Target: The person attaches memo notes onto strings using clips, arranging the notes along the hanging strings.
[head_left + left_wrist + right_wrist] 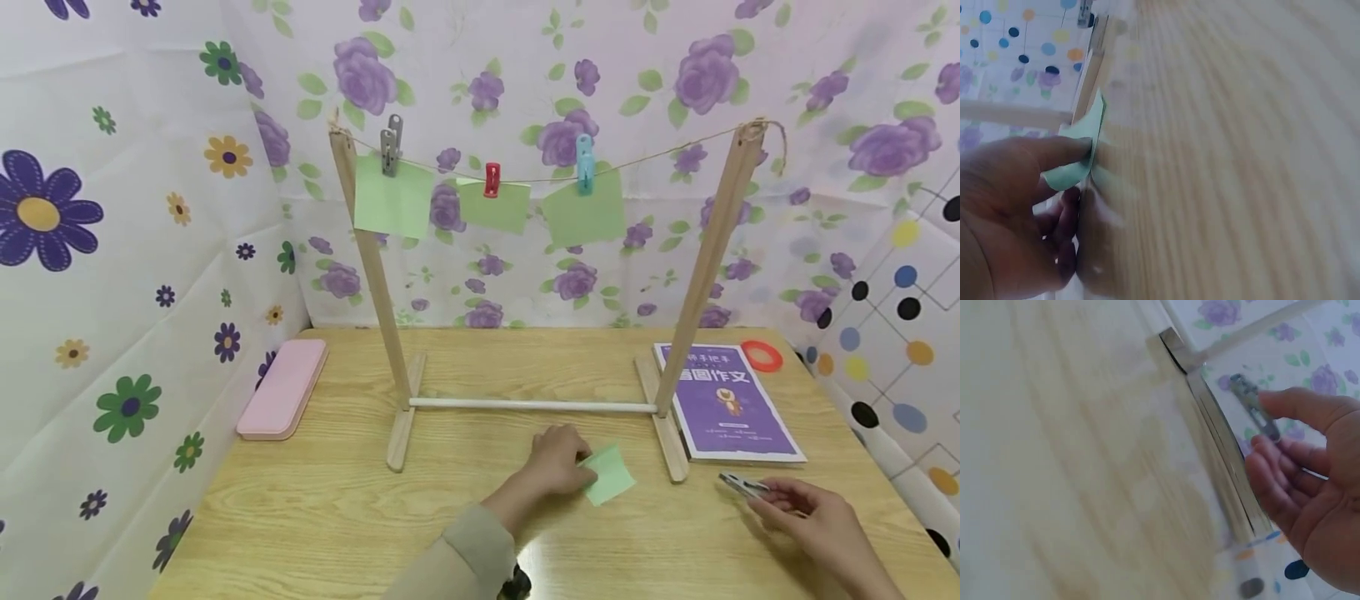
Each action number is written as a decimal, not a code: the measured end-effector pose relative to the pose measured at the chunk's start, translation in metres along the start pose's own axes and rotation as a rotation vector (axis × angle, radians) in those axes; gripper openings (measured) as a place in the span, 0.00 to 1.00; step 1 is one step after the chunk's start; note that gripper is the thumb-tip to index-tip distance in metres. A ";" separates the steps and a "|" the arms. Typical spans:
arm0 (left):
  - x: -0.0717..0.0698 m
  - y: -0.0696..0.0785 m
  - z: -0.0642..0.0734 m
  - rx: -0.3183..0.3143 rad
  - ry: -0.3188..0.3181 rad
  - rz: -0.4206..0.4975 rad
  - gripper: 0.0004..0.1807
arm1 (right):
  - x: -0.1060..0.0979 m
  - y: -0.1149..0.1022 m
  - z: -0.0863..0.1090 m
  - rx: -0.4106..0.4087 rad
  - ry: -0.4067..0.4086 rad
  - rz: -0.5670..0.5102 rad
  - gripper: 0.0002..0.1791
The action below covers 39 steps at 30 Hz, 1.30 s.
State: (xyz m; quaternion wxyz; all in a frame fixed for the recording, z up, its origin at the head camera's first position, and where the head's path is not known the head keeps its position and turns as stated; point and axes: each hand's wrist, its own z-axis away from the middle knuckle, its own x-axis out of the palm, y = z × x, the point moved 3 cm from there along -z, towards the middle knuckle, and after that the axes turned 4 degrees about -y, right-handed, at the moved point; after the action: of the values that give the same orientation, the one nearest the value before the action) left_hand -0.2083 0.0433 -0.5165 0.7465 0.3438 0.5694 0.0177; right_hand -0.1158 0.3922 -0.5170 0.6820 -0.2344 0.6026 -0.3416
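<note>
My left hand [558, 462] pinches a light green paper note [609, 475] at its left edge, low over the table in front of the wooden stand. In the left wrist view the note [1075, 156] bends between thumb and fingers. At the right, my right hand [813, 521] holds a grey clothespin [742, 485] by one end between thumb and fingers. The right wrist view shows this clothespin [1255, 406] above the table, pointing away from the palm. Three green notes hang from a string [660, 157], held by grey clips [389, 150], a red clip [492, 180] and a blue clip [585, 165].
The stand has two wooden posts [708, 267] joined by a white bar [532, 405]. A purple book [731, 408] lies beside its right foot, with a red ring [776, 356] behind. A pink case [285, 390] lies at the left. Patterned cloth surrounds the table.
</note>
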 end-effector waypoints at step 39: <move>-0.087 0.002 0.027 -0.022 0.310 1.210 0.17 | 0.009 -0.157 -0.018 -0.730 -0.230 -1.260 0.18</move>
State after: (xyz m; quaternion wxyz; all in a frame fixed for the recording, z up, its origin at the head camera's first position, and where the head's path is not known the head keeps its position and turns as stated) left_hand -0.2145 -0.0050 -0.4399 0.5164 0.5911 0.3755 0.4928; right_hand -0.1618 0.2844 -0.4108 0.2940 -0.7826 0.3535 -0.4197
